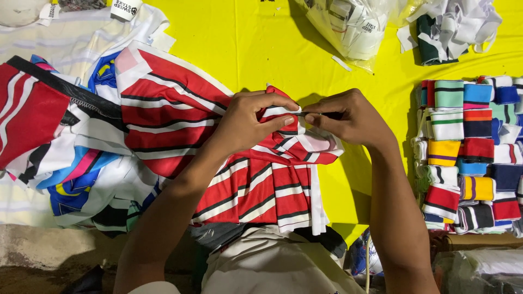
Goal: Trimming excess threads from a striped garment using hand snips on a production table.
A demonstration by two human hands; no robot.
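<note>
A red garment with white and black stripes [256,185] lies bunched on the yellow table [245,43] and hangs over its near edge. My left hand [248,120] pinches a fold of this striped cloth near its top. My right hand [348,117] meets it from the right, thumb and fingers closed on a thin dark tool [321,115] at the cloth's white edge. Which kind of tool it is cannot be made out.
A heap of other printed garments [60,136] in red, blue and white lies at the left. Stacks of folded striped knit bands [471,152] fill the right side. A clear plastic bag of white pieces [354,24] and loose white strips [452,24] sit at the back.
</note>
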